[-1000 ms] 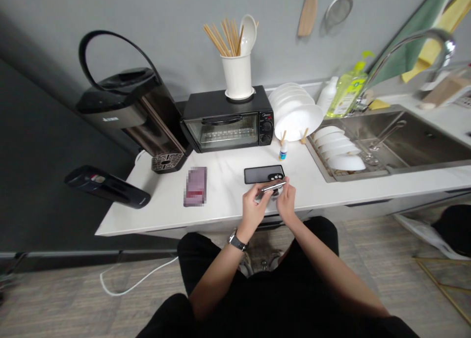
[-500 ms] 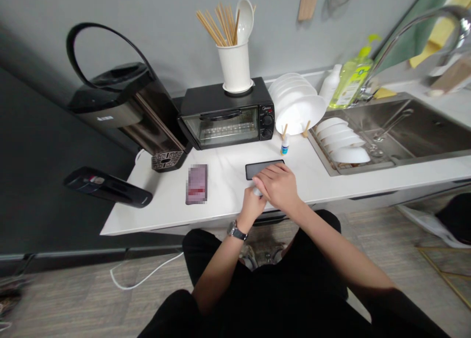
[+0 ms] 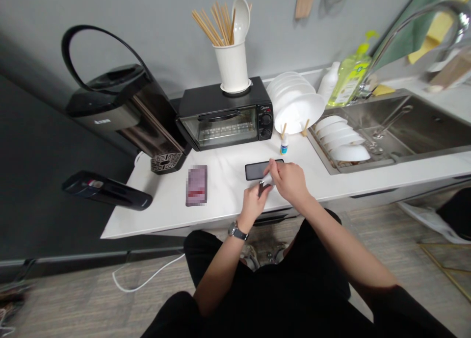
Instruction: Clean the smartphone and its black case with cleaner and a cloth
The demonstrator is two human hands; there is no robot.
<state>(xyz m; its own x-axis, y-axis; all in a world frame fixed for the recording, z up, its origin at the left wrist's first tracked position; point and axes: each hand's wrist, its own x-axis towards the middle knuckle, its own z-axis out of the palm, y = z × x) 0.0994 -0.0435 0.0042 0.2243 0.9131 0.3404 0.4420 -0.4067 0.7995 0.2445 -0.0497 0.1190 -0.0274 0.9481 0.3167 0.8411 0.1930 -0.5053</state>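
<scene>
My left hand (image 3: 253, 201), with a watch on its wrist, is closed around a small dark, shiny object (image 3: 261, 187) above the counter's front edge. My right hand (image 3: 290, 182) pinches a pale white piece (image 3: 268, 179) against that object; fingers hide much of both, so their kind cannot be made out. Just behind my hands lies a black phone (image 3: 256, 170), partly covered by the right fingers. A small white bottle with a blue label (image 3: 284, 145) stands beyond it. To the left, a blurred-out purple flat item (image 3: 196, 186) rests on the counter.
A black toaster oven (image 3: 224, 124) bears a white utensil holder (image 3: 232, 65). White plates (image 3: 296, 107) stand beside it, left of the sink (image 3: 423, 144) with bowls (image 3: 348, 152). A tall dark dispenser (image 3: 136, 117) and a black cylindrical device (image 3: 106, 190) are at the left.
My right hand has shifted slightly right and turned, its fingers drawn into a pinch. The dark object and white piece between my hands now show more.
</scene>
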